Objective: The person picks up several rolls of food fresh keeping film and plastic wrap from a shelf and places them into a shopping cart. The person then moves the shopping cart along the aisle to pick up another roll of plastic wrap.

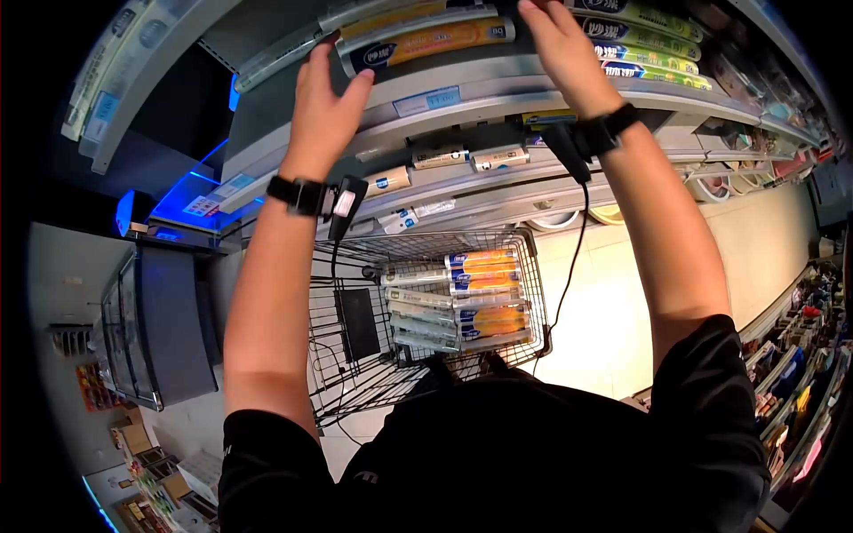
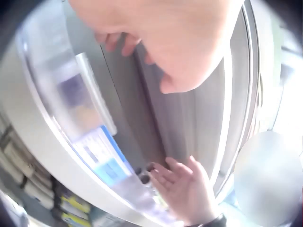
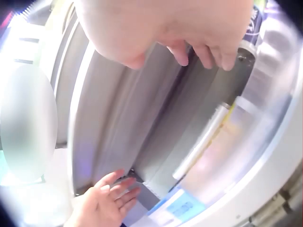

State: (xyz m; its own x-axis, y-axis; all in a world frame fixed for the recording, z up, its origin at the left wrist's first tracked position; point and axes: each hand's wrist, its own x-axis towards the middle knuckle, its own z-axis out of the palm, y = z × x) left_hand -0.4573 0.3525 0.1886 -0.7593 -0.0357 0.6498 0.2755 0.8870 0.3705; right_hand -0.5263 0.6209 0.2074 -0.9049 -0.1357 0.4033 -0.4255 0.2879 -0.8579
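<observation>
My left hand (image 1: 324,115) reaches up to the shelf with thumb and fingers spread, the fingertips by the left end of a long orange-and-blue wrapped roll (image 1: 435,43). Past that roll's right end is my right hand (image 1: 569,58), fingers extended towards the back of the shelf. A second similar orange roll (image 1: 404,18) lies just behind it. In the left wrist view, the left hand (image 2: 165,38) is over the grey shelf, with the right hand (image 2: 187,194) opposite, palm showing. Seen from the right wrist, both hands are apart with nothing between their fingers.
Green wrapped rolls (image 1: 640,40) are stacked at the right of the shelf. A price tag (image 1: 426,100) sits on its front edge. Below, a wire cart (image 1: 533,293) holds several orange-labelled rolls (image 1: 489,280). Smaller rolls (image 1: 440,158) lie on the lower shelf. A cable (image 1: 569,275) hangs from the right wrist.
</observation>
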